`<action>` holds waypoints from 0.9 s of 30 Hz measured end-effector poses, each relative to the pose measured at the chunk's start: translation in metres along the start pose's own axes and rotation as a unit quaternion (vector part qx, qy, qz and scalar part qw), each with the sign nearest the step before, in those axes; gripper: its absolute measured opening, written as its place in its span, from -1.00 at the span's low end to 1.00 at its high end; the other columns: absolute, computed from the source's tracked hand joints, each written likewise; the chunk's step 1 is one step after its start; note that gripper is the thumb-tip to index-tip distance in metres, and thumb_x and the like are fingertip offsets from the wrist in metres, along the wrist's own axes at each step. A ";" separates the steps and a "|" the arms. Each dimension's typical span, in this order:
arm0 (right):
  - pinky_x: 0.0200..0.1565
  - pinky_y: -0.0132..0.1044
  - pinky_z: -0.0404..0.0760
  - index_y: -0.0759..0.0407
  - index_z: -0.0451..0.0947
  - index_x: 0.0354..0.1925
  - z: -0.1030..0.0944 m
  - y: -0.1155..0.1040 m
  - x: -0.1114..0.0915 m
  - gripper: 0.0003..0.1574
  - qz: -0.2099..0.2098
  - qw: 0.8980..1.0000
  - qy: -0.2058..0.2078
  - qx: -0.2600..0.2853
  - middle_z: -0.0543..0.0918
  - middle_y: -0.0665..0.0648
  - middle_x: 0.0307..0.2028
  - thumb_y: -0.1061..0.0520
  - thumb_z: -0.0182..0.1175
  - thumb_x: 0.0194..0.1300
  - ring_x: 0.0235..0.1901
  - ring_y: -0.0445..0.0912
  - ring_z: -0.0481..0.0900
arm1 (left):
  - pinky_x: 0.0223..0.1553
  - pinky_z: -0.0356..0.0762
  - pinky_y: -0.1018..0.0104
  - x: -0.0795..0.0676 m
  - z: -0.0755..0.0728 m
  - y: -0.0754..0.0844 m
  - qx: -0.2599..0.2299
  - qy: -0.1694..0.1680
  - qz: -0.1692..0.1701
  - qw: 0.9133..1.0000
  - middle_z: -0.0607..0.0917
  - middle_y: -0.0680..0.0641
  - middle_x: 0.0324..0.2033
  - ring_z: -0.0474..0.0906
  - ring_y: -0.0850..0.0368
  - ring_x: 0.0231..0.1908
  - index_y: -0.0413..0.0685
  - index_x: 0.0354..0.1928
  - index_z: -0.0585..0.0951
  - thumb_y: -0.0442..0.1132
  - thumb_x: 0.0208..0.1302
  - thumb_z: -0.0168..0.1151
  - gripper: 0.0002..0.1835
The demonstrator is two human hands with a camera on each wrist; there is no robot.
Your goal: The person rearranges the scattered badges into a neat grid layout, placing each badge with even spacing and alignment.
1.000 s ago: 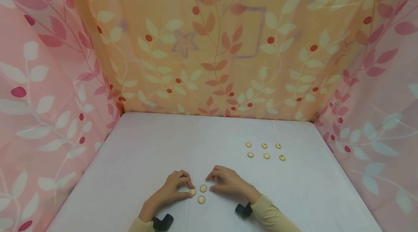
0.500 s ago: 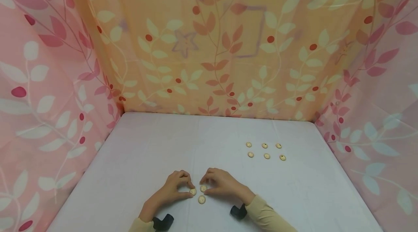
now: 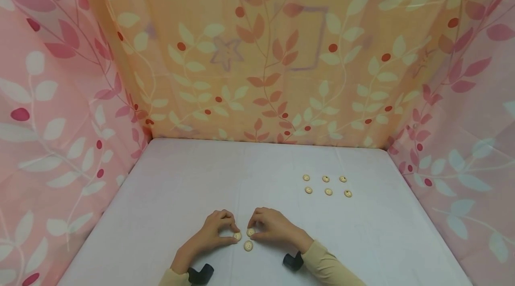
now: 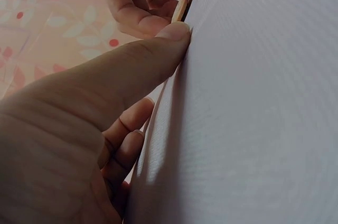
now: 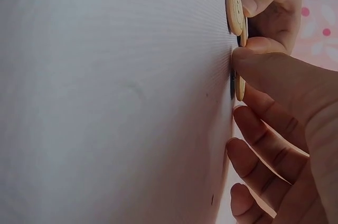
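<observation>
Three small round wooden discs lie close together near the front of the white table, with thin dark markings on their faces. My left hand (image 3: 219, 231) pinches the left wooden disc (image 3: 237, 236) between thumb and forefinger. Just right of it, my right hand (image 3: 275, 227) holds the upper wooden disc (image 3: 251, 232) by its edges, thumb in front and finger behind. The third wooden disc (image 3: 248, 246) lies nearest the person, untouched; its marked face (image 5: 235, 10) shows in the right wrist view. In the left wrist view the left thumb (image 4: 177, 33) hides most of its disc.
Several more wooden discs (image 3: 328, 191) lie in two rows toward the back right of the white table (image 3: 193, 170). Patterned curtains (image 3: 257, 76) stand along the back and both sides. A black wrist mount (image 3: 293, 261) sits at the right wrist, another black mount (image 3: 201, 274) at the left.
My right hand has moved left to the upper wooden disc and now grips it. The left hand stays on its disc, and the other discs have not visibly moved.
</observation>
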State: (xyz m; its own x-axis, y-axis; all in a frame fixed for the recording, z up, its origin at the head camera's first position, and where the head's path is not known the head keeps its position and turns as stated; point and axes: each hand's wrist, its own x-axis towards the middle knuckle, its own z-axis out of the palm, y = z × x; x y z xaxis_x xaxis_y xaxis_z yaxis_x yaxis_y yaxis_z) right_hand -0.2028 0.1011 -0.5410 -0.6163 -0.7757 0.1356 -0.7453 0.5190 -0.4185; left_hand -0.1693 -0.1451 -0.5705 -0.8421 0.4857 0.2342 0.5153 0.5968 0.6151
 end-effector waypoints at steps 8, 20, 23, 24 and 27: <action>-0.29 -0.51 0.37 -0.15 0.60 -0.27 -0.003 0.005 -0.003 -0.79 0.017 1.000 0.002 0.014 0.52 -0.23 -0.32 -0.14 0.29 0.11 -0.38 -0.36 0.37 | -0.07 0.20 0.10 0.000 -0.001 0.002 -0.001 -0.008 -0.007 1.000 0.44 0.27 -0.21 0.28 0.26 -0.15 0.39 -0.37 0.61 0.12 -0.01 0.35 -0.84; -0.28 -0.46 0.40 -0.13 0.59 -0.29 -0.016 0.017 -0.013 -0.78 0.057 0.998 0.030 0.022 0.52 -0.22 -0.34 -0.11 0.33 0.07 -0.37 -0.31 0.39 | -0.07 0.20 0.10 0.001 -0.001 0.002 0.005 -0.006 -0.007 1.000 0.44 0.27 -0.22 0.28 0.26 -0.14 0.36 -0.36 0.63 0.09 -0.02 0.37 -0.83; -0.25 -0.43 0.43 -0.12 0.59 -0.29 -0.021 0.022 -0.016 -0.79 0.061 0.997 0.037 0.019 0.53 -0.21 -0.33 -0.09 0.33 0.07 -0.33 -0.31 0.43 | -0.06 0.21 0.09 0.001 -0.001 0.002 0.003 -0.004 -0.010 1.000 0.44 0.27 -0.21 0.28 0.26 -0.14 0.36 -0.37 0.63 0.09 -0.04 0.38 -0.82; -0.24 -0.42 0.44 -0.13 0.59 -0.30 -0.022 0.023 -0.017 -0.80 0.064 0.997 0.039 0.017 0.53 -0.21 -0.33 -0.08 0.33 0.07 -0.32 -0.31 0.44 | -0.05 0.20 0.09 0.001 -0.001 0.002 0.002 -0.004 -0.013 1.000 0.44 0.27 -0.21 0.28 0.27 -0.14 0.36 -0.37 0.63 0.10 -0.05 0.38 -0.82; -0.25 -0.41 0.45 -0.12 0.59 -0.30 -0.028 0.028 -0.022 -0.80 0.072 0.996 0.047 0.015 0.54 -0.19 -0.32 -0.06 0.34 0.07 -0.31 -0.29 0.47 | -0.04 0.19 0.08 0.001 -0.001 0.003 -0.003 -0.002 -0.018 1.000 0.44 0.28 -0.20 0.27 0.28 -0.14 0.36 -0.38 0.63 0.10 -0.07 0.39 -0.81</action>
State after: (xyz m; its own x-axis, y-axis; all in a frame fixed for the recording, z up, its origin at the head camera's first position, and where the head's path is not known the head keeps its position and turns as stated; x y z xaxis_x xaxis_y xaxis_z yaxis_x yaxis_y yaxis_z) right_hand -0.2167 0.1425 -0.5307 -0.7380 -0.6568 0.1551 -0.6407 0.6097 -0.4667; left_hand -0.1687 -0.1439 -0.5680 -0.8591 0.4669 0.2096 0.4845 0.6101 0.6269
